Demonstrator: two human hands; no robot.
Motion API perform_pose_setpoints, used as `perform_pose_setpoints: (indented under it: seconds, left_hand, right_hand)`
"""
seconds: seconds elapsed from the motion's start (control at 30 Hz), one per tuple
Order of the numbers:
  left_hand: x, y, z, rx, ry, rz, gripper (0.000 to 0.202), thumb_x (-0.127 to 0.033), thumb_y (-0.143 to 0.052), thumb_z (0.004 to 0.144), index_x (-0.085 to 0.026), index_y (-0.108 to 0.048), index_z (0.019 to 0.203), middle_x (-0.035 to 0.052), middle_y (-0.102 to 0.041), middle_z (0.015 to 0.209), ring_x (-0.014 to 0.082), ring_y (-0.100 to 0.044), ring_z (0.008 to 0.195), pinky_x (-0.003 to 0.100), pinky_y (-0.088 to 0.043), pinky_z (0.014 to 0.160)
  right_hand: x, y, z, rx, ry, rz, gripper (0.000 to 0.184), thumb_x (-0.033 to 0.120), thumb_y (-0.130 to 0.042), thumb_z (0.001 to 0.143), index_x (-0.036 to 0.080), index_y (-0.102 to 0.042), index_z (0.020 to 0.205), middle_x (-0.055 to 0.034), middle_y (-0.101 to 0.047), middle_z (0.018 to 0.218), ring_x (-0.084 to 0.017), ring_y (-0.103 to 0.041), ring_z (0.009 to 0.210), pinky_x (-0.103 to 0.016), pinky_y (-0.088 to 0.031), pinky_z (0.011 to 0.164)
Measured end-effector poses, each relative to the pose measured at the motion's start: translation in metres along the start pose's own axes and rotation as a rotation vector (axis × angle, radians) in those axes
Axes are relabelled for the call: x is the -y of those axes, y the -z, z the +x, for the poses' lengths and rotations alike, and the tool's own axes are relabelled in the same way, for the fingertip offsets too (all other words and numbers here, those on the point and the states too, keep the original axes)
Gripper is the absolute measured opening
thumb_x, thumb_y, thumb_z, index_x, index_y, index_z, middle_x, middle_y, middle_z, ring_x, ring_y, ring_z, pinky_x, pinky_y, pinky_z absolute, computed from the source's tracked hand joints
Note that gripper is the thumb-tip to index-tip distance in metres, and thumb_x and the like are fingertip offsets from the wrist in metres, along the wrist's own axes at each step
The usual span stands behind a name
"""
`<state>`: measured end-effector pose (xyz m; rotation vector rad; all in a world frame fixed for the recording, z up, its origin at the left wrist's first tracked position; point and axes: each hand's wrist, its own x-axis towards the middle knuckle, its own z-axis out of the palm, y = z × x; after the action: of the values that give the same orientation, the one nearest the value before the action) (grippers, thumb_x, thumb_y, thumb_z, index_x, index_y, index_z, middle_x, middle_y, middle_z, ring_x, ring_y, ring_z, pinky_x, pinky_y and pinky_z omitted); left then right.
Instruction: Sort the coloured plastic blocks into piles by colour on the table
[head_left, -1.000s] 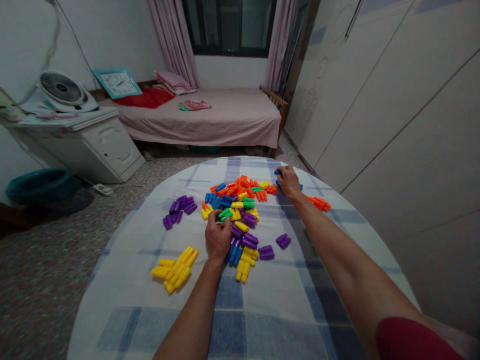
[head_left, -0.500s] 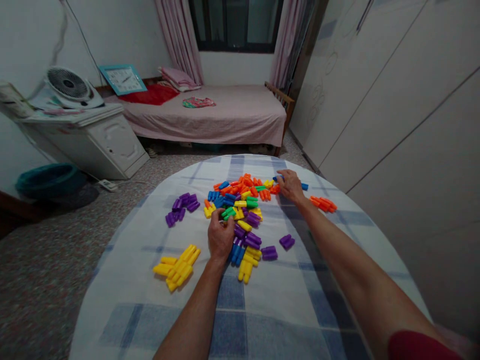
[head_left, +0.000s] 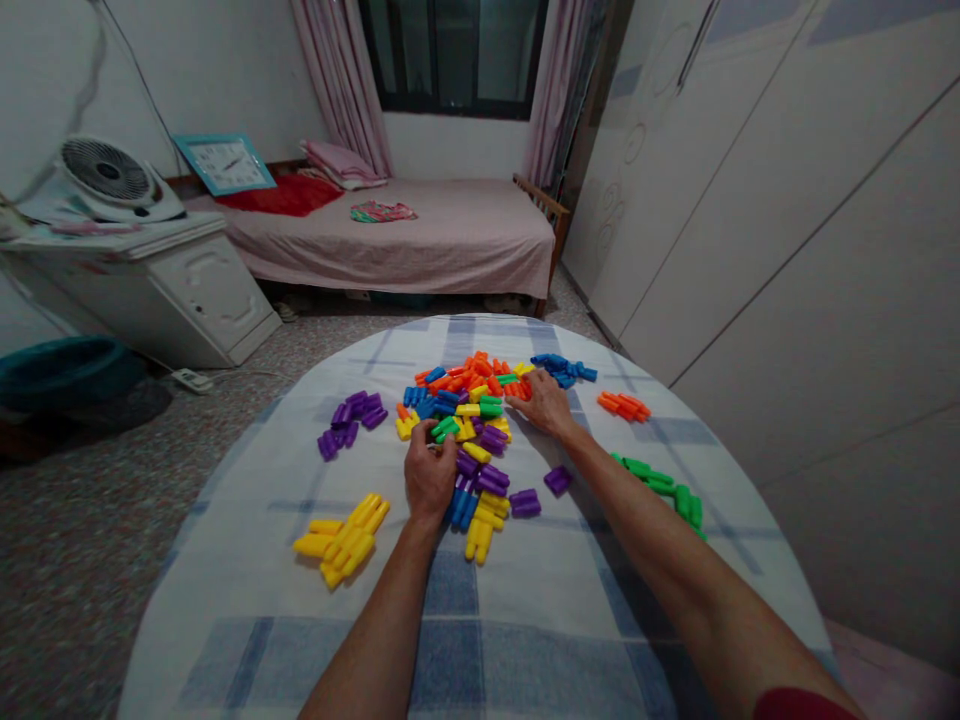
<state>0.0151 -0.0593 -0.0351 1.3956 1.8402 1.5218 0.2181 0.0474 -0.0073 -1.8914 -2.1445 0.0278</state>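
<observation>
Bullet-shaped plastic blocks in several colours lie heaped on the tablecloth in front of me. My left hand point(head_left: 430, 478) is at the near left of the mixed heap, its thumb and fingers curled around the near end of a green block point(head_left: 445, 429). My right hand point(head_left: 546, 403) reaches over the heap's right side, fingers stretched toward the orange blocks point(head_left: 480, 372); its fingertips are partly hidden among them. Just beyond that hand lies a blue pile point(head_left: 564, 369). Purple blocks point(head_left: 491, 478) and joined yellow blocks point(head_left: 486, 525) sit near my left wrist.
Separate groups lie around: purple blocks point(head_left: 352, 420) at left, yellow blocks point(head_left: 346, 535) at near left, orange blocks point(head_left: 624, 405) at right, green blocks point(head_left: 664, 480) beside my right forearm. The round table point(head_left: 247, 560) has a checked cloth. A bed point(head_left: 450, 240) stands beyond.
My right hand has moved left and nearer, from the blue pile to the orange blocks, and the blue pile is now uncovered. My left hand stays by the green block. The view has shifted slightly.
</observation>
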Motion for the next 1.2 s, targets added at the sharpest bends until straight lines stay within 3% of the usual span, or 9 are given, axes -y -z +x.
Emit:
perform_pose_setpoints:
  seconds: [0.2,0.37,0.6,0.77,0.9,1.07,1.2]
  left_hand:
    - [-0.003,0.002,0.000,0.007,0.004,-0.011,0.027,-0.032,-0.058,0.080,-0.019,-0.056,0.104,0.0043,-0.067,0.092,0.0143,-0.064,0.068,0.027,-0.052,0.067]
    - [0.002,0.000,0.000,0.011,0.010,-0.006,0.028,-0.032,-0.058,0.080,-0.019,-0.056,0.105,0.0046,-0.066,0.095,0.0132,-0.063,0.066,0.027,-0.052,0.067]
    - [0.004,0.000,0.002,-0.005,-0.023,-0.005,0.027,-0.031,-0.058,0.079,-0.020,-0.056,0.103,0.0036,-0.066,0.093,0.0134,-0.063,0.067,0.027,-0.052,0.068]
    - [0.003,0.000,0.001,0.006,-0.022,-0.005,0.027,-0.033,-0.058,0.080,-0.020,-0.056,0.103,0.0026,-0.066,0.089,0.0136,-0.063,0.065,0.026,-0.051,0.065]
    - [0.002,0.001,0.001,0.005,-0.016,-0.010,0.027,-0.033,-0.058,0.079,-0.020,-0.056,0.103,0.0029,-0.066,0.090,0.0135,-0.063,0.066,0.026,-0.051,0.065]
    - [-0.002,0.001,0.001,0.002,-0.013,0.009,0.026,-0.032,-0.058,0.079,-0.020,-0.056,0.102,0.0031,-0.066,0.090,0.0137,-0.063,0.067,0.026,-0.051,0.066]
    - [-0.002,0.002,0.001,-0.012,-0.019,0.007,0.026,-0.031,-0.058,0.079,-0.019,-0.056,0.102,0.0035,-0.066,0.092,0.0135,-0.063,0.067,0.026,-0.051,0.067]
  right_hand:
    - [0.011,0.003,-0.005,0.050,0.018,-0.097,0.039,0.035,-0.051,0.089,0.018,-0.054,0.124,-0.0130,-0.057,0.119,-0.027,-0.050,0.108,-0.036,-0.041,0.091]
    - [0.018,0.008,-0.014,0.100,-0.044,-0.137,0.048,0.026,-0.052,0.083,0.016,-0.047,0.129,-0.0164,-0.054,0.121,-0.032,-0.049,0.108,-0.043,-0.042,0.087]
    - [0.000,0.020,-0.024,0.123,0.026,-0.167,0.038,0.023,-0.050,0.085,0.014,-0.052,0.121,-0.0165,-0.051,0.122,-0.029,-0.048,0.108,-0.037,-0.043,0.084]
    - [-0.026,0.029,-0.020,0.169,0.128,-0.137,0.043,0.024,-0.054,0.085,0.021,-0.053,0.127,-0.0110,-0.055,0.121,-0.024,-0.053,0.103,-0.031,-0.044,0.081]
    - [-0.068,0.044,-0.008,0.009,-0.044,-0.119,0.033,0.015,-0.047,0.086,0.020,-0.064,0.113,-0.0090,-0.062,0.111,-0.022,-0.056,0.101,-0.029,-0.043,0.081]
    - [-0.127,0.053,0.002,0.004,-0.130,-0.122,0.036,0.011,-0.045,0.084,0.015,-0.067,0.112,-0.0115,-0.064,0.108,-0.020,-0.058,0.099,-0.029,-0.043,0.088]
    - [-0.152,0.047,-0.003,-0.033,-0.239,-0.166,0.035,0.017,-0.042,0.090,0.015,-0.067,0.114,-0.0141,-0.062,0.115,-0.023,-0.057,0.105,-0.032,-0.044,0.086]
